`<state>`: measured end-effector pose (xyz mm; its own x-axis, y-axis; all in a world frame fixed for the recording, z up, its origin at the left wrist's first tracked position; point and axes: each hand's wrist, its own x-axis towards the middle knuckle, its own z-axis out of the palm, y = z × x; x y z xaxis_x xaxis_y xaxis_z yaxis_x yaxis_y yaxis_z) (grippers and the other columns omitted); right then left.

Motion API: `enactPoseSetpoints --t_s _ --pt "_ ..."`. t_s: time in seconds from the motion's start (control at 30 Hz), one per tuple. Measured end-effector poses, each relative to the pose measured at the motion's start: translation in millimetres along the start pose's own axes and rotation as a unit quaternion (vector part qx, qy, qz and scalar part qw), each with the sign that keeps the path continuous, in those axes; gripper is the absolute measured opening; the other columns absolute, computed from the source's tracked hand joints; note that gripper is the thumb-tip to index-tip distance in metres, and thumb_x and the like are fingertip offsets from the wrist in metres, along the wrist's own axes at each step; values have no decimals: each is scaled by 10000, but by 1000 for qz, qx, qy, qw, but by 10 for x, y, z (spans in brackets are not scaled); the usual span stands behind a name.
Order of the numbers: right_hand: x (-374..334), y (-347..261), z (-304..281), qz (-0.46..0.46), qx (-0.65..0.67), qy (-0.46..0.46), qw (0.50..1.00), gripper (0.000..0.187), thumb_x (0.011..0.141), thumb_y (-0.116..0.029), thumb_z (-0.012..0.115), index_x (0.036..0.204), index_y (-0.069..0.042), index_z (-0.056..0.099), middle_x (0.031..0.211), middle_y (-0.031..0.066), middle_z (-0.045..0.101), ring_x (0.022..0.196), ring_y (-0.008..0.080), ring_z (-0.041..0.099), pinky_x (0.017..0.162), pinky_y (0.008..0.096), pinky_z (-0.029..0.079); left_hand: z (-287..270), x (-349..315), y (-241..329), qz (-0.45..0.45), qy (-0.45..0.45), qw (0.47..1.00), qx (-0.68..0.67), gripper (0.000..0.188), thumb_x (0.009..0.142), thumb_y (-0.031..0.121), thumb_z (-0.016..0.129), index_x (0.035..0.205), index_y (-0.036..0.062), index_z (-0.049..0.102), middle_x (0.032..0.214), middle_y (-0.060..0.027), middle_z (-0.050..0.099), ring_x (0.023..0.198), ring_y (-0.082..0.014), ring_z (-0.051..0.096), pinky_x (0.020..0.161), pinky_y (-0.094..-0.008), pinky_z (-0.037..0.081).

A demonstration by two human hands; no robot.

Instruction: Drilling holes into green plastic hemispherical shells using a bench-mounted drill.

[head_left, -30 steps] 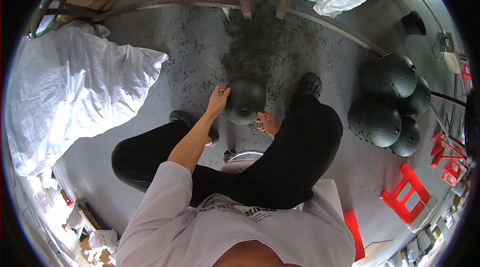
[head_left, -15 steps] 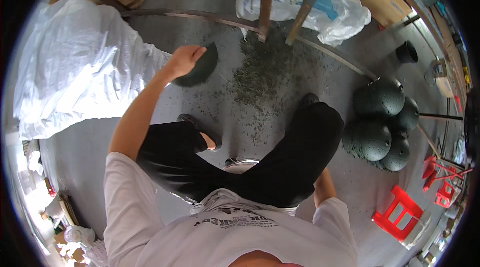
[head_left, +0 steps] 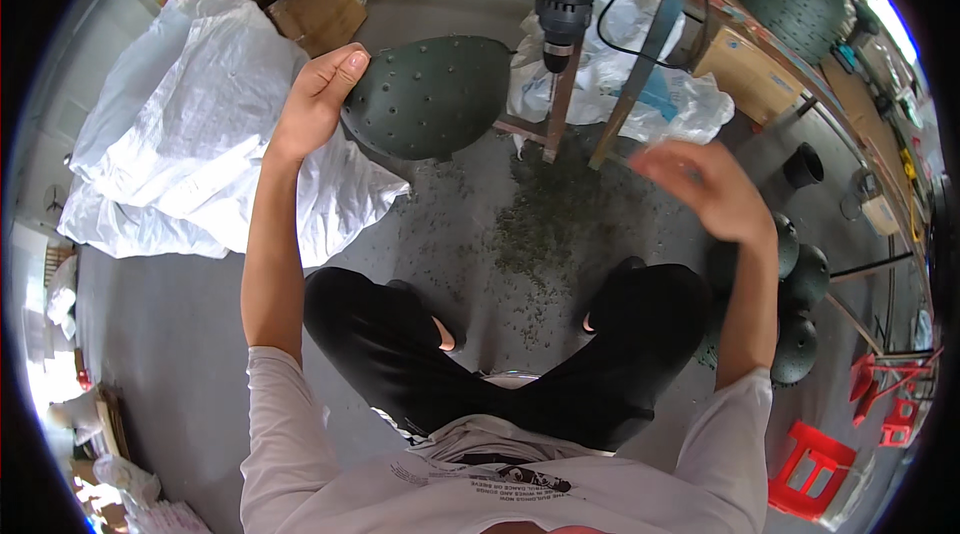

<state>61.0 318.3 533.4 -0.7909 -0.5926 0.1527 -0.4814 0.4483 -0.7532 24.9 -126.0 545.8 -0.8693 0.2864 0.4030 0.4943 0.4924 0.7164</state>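
Note:
My left hand [head_left: 322,99] grips the left rim of a dark green half-dome shell [head_left: 430,99], pinched between thumb and fingers. The shell hangs above the floor, dotted with small round holes. To its right a black drill [head_left: 565,9] points downward by the bench edge, apart from the shell. Out to the right, in the air, is my right hand [head_left: 712,196]; its fingers are loosely bent and a little blurred, with nothing visible in them.
White plastic sheeting [head_left: 190,154] heaps at the left. Green shavings [head_left: 540,234] litter the floor between my feet. At the right lie several holed green domes [head_left: 797,346], a black pot [head_left: 803,166] and a red stool [head_left: 812,469]. Bench legs [head_left: 632,84] stand ahead.
My left hand has raised the shell from near the floor and turned it so its holed face shows. My right hand has come up from beside my right thigh.

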Motion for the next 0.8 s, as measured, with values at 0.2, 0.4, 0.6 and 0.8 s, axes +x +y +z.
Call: enactPoseSetpoints --t_s 0.2,0.4,0.6,0.8 --pt "928 -62 100 -107 177 133 969 275 966 -211 643 1148 -5 637 1008 35 668 961 104 599 882 276 465 466 94 127 52 2 994 -98 354 1060 300 464 846 28 535 778 55 435 770 -59 391 715 -225 355" --pt "883 342 687 -21 210 18 977 308 929 -243 689 1094 9 622 926 11 620 882 89 554 813 254 444 661 -172 -249 -28 10 982 -188 373 1066 304 450 848 23 563 769 53 485 764 -46 419 716 -219 366" --pt "932 634 788 10 247 -15 969 291 905 -201 718 1088 -1 611 934 -5 619 860 71 555 775 241 445 620 -218 -274 -69 -52 969 -230 335 1040 245 512 1036 -46 678 878 3 634 821 -71 533 760 -241 429" --pt "997 713 814 18 268 -2 963 321 903 -199 723 1130 -5 604 968 -11 622 898 72 575 806 236 456 594 -231 -319 -98 -118 949 -276 269 943 205 624 1046 -36 687 925 -11 672 868 -76 573 812 -243 446"
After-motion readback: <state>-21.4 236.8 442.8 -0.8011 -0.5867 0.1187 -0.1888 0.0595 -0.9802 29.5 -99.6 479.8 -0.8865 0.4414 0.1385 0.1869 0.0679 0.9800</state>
